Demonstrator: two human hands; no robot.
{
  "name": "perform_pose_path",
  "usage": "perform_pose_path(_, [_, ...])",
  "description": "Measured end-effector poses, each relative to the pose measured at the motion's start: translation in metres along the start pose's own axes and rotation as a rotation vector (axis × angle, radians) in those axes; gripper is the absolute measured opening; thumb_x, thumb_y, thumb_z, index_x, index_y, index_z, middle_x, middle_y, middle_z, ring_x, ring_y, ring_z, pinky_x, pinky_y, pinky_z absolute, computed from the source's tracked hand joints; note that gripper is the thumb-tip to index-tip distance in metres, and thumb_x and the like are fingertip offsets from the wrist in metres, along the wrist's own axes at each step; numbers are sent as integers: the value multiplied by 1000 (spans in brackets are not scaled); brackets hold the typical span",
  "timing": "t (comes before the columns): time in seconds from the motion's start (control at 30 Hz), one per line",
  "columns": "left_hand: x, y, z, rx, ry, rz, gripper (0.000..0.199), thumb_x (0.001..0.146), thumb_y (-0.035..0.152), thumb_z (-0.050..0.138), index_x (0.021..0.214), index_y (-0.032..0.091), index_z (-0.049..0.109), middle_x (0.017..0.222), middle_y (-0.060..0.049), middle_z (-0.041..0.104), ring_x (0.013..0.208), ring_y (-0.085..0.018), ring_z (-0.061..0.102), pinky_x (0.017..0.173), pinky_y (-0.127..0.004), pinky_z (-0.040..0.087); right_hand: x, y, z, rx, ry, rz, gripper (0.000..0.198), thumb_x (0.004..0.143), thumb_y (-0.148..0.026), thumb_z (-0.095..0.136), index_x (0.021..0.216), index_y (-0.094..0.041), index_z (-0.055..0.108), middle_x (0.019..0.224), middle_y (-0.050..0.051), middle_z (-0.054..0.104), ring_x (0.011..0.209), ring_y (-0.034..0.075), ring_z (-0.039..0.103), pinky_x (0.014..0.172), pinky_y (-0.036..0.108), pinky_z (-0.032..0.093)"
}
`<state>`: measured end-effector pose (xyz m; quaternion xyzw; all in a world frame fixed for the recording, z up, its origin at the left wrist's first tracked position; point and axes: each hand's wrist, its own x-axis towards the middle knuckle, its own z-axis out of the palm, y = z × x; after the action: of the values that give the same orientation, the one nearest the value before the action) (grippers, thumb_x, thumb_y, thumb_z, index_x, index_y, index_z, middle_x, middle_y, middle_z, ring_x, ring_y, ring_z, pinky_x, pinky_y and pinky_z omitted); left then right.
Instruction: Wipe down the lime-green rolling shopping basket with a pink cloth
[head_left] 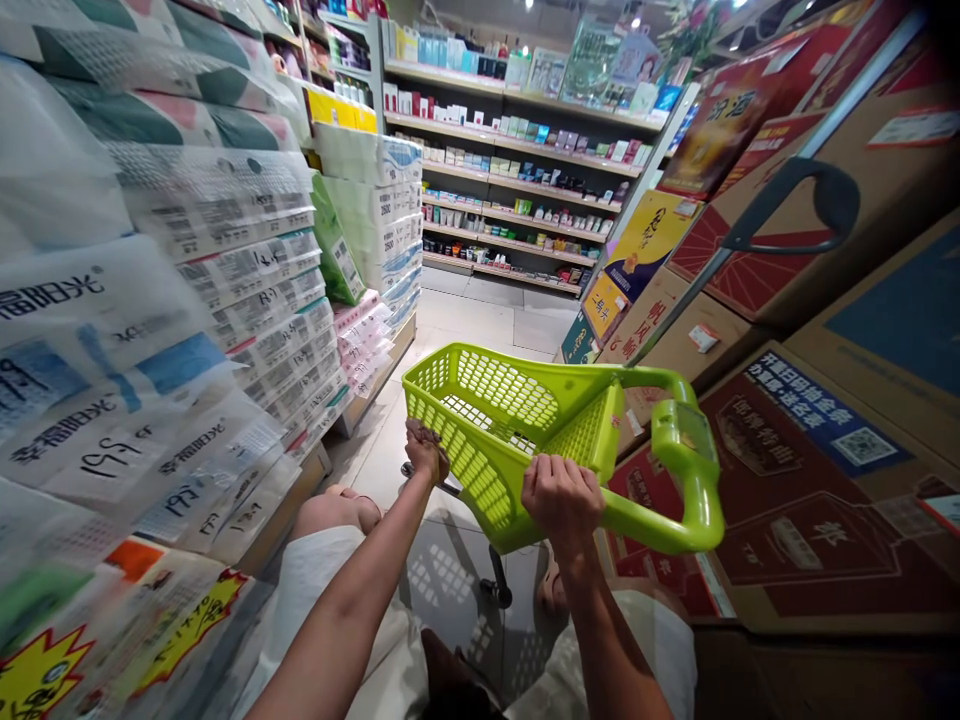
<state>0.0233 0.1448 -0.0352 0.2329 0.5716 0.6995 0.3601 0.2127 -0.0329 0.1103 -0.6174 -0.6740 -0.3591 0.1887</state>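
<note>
Two bare forearms [360,612] rise from the bottom edge, over the pale shorts [322,585] of the person's lap, toward a lime-green cart basket [499,492] standing crosswise just ahead of the knees above the tiled floor [461,318]. Most of the basket lies forward and to the left of the right hand [562,492], whose grip is closed, knuckles up, over the near-side rim where the handle [694,500] begins. From the left hand [430,462], the basket lies to the right; that grip is bunched around a dark patterned wad [422,432], perhaps a cloth, at the outer side wall close to the front end. How firmly it presses there, I cannot tell. The right hand is nearer the handle, the left hand nearer the front.

The basket's long axis runs mainly left to right across the body, slanting away toward the left. Its narrower front end points left and somewhat forward, toward the stacked paper packs [262,265]; the looped handle points right, beside the red and brown cartons [802,530].
</note>
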Motion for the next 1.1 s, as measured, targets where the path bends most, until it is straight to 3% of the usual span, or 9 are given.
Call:
perform_pose_path(0.07, [7, 5, 1, 4, 36, -11, 25, 104, 40, 38, 97, 23, 53, 64, 4, 41, 55, -13, 47, 60, -26, 46, -1, 4, 1, -17, 21, -9, 27, 100, -24, 52, 73, -22, 58, 67, 3, 61, 70, 20, 48, 76, 35, 28])
perform_pose_path(0.23, [29, 24, -2, 248, 162, 170, 9, 95, 30, 56, 98, 21, 57, 84, -3, 55, 80, -18, 61, 72, -28, 50, -4, 13, 3, -8, 36, -29, 27, 99, -25, 55, 72, -22, 58, 67, 2, 63, 70, 19, 49, 76, 35, 28])
perform_pose_path(0.43, [-10, -10, -13, 151, 67, 10, 22, 100, 36, 46, 114, 23, 57, 77, 1, 52, 60, -14, 55, 61, -27, 50, -6, 22, 5, 19, 76, -44, 29, 99, -23, 54, 70, -22, 58, 63, 1, 61, 69, 18, 50, 76, 34, 29])
perform_pose_path(0.57, [10, 16, -16, 235, 146, 111, 39, 99, 31, 50, 136, 20, 56, 104, -11, 61, 94, -23, 65, 87, -38, 56, -6, 29, 4, 45, 77, -28, 30, 98, -23, 54, 68, -22, 58, 62, 1, 61, 68, 18, 49, 75, 34, 28])
perform_pose_path(0.7, [13, 40, -24, 423, 144, 255, 44, 96, 19, 50, 138, 18, 60, 119, -16, 57, 118, -30, 60, 110, -47, 48, -7, 33, 1, 46, 94, -18, 32, 98, -23, 54, 66, -22, 57, 61, 1, 60, 69, 18, 48, 75, 34, 28])
perform_pose_path(0.8, [-15, 33, -33, 454, -14, 348, 35, 96, 19, 51, 128, 20, 66, 112, -14, 56, 108, -28, 62, 106, -46, 52, -7, 34, 0, 42, 107, -28, 32, 97, -23, 55, 65, -22, 56, 61, 1, 59, 69, 18, 48, 75, 34, 29])
perform_pose_path(0.87, [-30, 28, -36, 436, -92, 343, 28, 98, 21, 50, 120, 20, 68, 110, -13, 54, 94, -24, 62, 94, -44, 58, -8, 35, 0, 48, 90, -24, 32, 97, -23, 55, 66, -22, 57, 61, 1, 60, 69, 18, 49, 75, 34, 28])
perform_pose_path(0.97, [-36, 32, -36, 391, -64, 247, 26, 101, 25, 48, 118, 19, 67, 110, -12, 52, 81, -20, 58, 77, -39, 60, -8, 36, 0, 63, 62, -17, 31, 98, -25, 54, 67, -21, 59, 63, 1, 61, 71, 18, 49, 75, 34, 28])
perform_pose_path(1.1, [-29, 45, -34, 390, -78, 326, 30, 99, 25, 55, 126, 21, 65, 110, -12, 53, 97, -24, 61, 89, -42, 58, -8, 37, 2, 62, 73, -16, 32, 98, -25, 54, 66, -21, 58, 62, 1, 59, 70, 18, 48, 73, 35, 27])
